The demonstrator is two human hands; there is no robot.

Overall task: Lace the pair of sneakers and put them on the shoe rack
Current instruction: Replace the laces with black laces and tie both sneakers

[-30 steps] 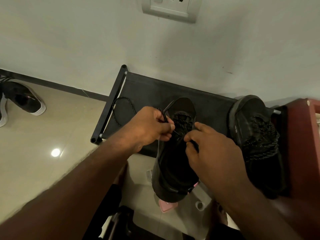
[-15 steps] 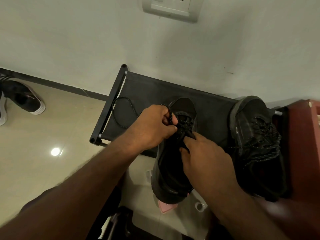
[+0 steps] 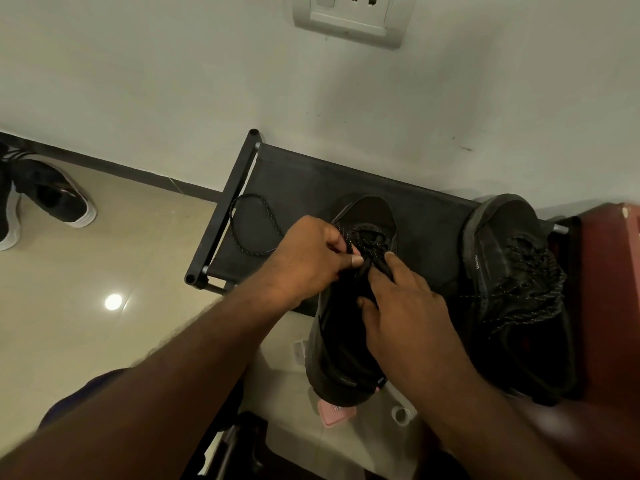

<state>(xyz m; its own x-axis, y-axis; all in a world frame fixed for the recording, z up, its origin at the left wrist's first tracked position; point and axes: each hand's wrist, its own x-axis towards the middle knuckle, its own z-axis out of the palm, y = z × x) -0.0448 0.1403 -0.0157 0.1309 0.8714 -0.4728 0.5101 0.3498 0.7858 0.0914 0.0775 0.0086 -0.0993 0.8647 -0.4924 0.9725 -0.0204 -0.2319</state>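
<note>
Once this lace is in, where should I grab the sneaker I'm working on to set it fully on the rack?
Grip the sneaker by its heel, from the near side, fingers and thumb around both sides. The heel hangs past the shoe rack's front edge toward you, toe pointing at the wall, so a short push would likely seat it.

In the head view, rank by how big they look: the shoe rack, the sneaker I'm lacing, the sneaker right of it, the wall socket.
1. shoe rack, largest.
2. sneaker being laced and right sneaker: alike, not ranked apart.
3. wall socket, smallest, though cropped at the top.
</note>
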